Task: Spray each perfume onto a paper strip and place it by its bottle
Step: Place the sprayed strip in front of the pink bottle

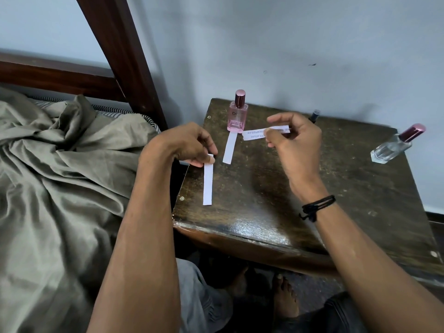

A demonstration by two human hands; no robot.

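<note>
A pink perfume bottle (237,114) with a maroon cap stands at the table's back left, and a white paper strip (229,147) lies flat in front of it. A clear bottle (394,146) with a maroon cap stands at the right edge. A small dark bottle (314,115) shows behind my right hand. My left hand (192,145) pinches the top end of a plain white strip (208,182) over the table's left side. My right hand (294,140) holds a printed strip (254,134) level above the table, just right of the pink bottle.
The dark wooden table (276,200) stands against a pale wall. A bed with a rumpled grey-green sheet (60,176) and a dark wooden post (125,58) is on the left. Bare feet (283,299) show on the floor under the table's front edge.
</note>
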